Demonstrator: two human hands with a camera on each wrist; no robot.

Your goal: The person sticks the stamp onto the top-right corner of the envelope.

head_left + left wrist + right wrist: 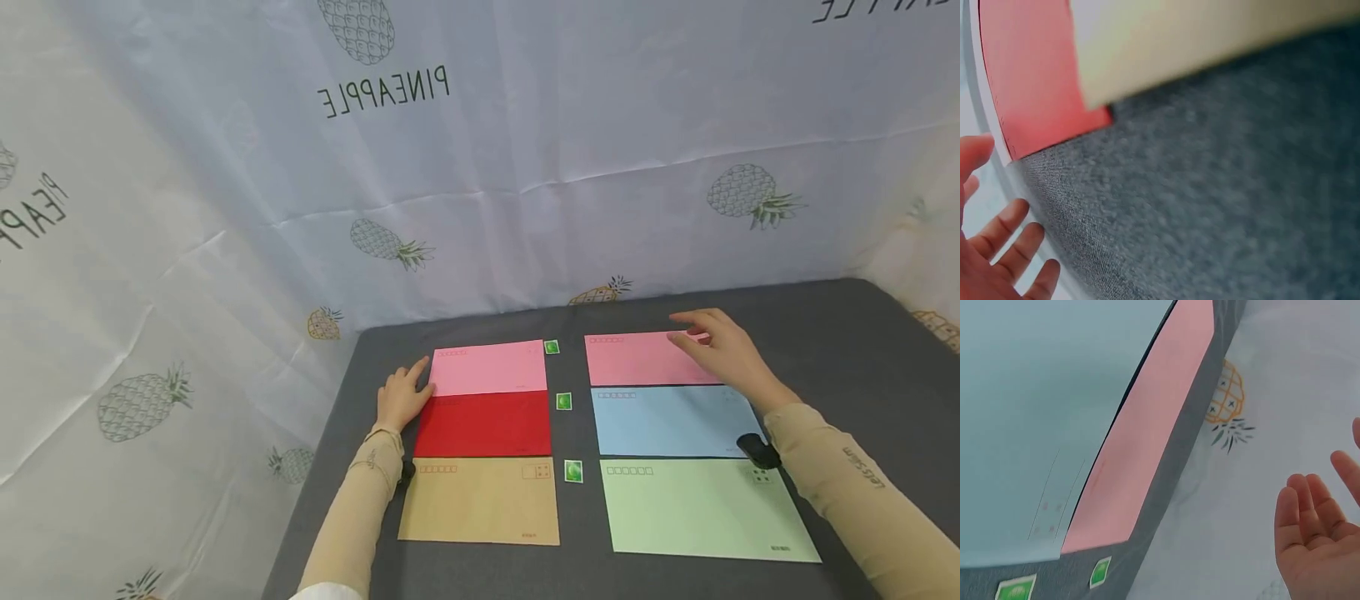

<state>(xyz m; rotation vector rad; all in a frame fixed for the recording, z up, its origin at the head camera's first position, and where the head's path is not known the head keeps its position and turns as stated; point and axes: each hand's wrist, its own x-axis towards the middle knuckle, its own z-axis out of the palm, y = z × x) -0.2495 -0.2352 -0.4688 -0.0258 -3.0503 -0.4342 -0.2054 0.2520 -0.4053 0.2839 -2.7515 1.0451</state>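
dark tabletop (870, 367) | six envelopes (483, 425), contents unclear | left grip (401, 398) spread | right grip (726, 352) loosely spread

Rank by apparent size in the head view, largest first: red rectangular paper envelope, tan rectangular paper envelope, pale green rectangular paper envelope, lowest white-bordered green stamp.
1. Pale green envelope
2. Tan envelope
3. Red envelope
4. Lowest green stamp

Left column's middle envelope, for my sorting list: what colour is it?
The middle envelope is red; it shows best in the head view.
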